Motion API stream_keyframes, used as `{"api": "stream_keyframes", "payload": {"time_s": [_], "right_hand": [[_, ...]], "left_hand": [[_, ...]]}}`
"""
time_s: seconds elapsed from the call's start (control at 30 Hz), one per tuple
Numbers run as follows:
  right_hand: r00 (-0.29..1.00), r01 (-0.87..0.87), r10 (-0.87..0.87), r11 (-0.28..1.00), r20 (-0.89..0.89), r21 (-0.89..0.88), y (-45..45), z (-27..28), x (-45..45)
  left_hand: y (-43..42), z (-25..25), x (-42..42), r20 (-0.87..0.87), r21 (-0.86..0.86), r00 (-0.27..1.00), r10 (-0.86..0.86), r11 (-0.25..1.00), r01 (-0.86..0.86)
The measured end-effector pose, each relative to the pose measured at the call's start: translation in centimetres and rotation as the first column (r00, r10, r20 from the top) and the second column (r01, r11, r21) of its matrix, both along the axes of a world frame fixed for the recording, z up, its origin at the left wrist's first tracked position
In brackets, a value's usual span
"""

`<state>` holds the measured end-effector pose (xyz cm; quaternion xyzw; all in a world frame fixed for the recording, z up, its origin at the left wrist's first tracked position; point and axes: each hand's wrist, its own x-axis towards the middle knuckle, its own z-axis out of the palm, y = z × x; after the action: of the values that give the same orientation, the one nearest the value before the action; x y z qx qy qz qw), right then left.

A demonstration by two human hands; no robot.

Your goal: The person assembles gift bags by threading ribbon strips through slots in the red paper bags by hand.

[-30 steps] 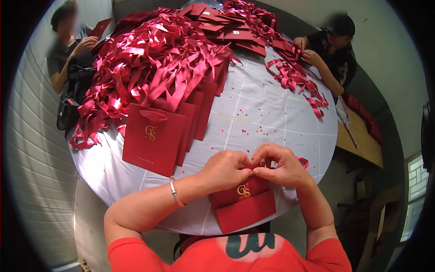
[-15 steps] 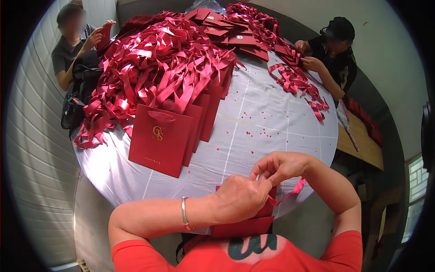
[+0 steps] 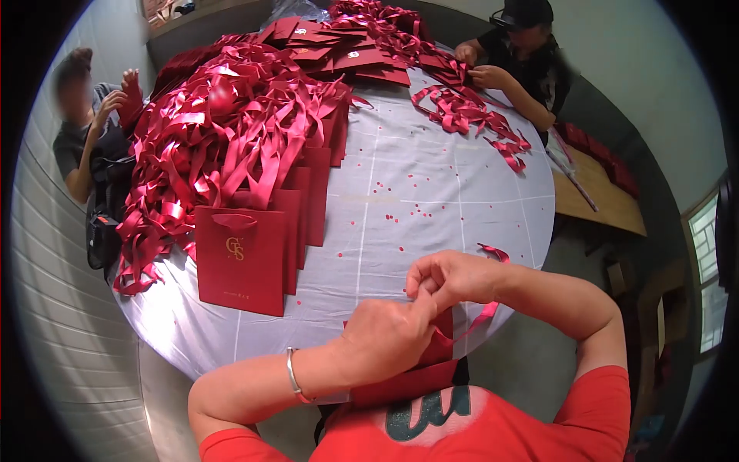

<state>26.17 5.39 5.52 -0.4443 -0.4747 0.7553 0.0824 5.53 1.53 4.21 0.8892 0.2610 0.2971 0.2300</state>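
Note:
A red paper bag lies at the table's near edge, mostly under my hands. My left hand is closed over the bag's upper part, its fingertips pinched close to the other hand's. What those fingers hold is hidden. My right hand is closed too, thumb and forefinger pressed together at the same spot; anything between them is too small to make out. A pink-red ribbon runs from beneath my hands to the right and curls up behind my right wrist.
Red bags with gold lettering overlap at the left, beside a large heap of ribbons. More flat bags are stacked at the back. Small red dots lie on the white tablecloth. Two people handle red items at the far left and far right.
My left hand has moved off the bag's top edge to lie over the bag, hiding its gold letters. The ribbon now stretches out to the right. The view has shifted.

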Motion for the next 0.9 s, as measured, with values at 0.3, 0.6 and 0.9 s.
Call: {"api": "stream_keyframes", "payload": {"time_s": [0.3, 0.6, 0.9], "right_hand": [[0.884, 0.448, -0.459, 0.776, -0.088, 0.443, 5.3, -1.4, 1.2], [0.815, 0.443, -0.577, 0.561, -0.053, 0.7, 1.6, 0.0, 5.1], [0.879, 0.299, -0.467, 0.691, 0.091, 0.658, 0.1, -1.8, 4.6]], "left_hand": [[3.0, -1.7, 0.3, 0.049, -0.308, 0.996, 0.08, 0.95, -0.062], [3.9, -2.5, 0.2, -0.043, -0.393, 0.998, 0.047, 0.918, -0.06], [3.6, -2.8, 0.5, -0.056, -0.4, 0.997, 0.057, 0.914, -0.075]]}}
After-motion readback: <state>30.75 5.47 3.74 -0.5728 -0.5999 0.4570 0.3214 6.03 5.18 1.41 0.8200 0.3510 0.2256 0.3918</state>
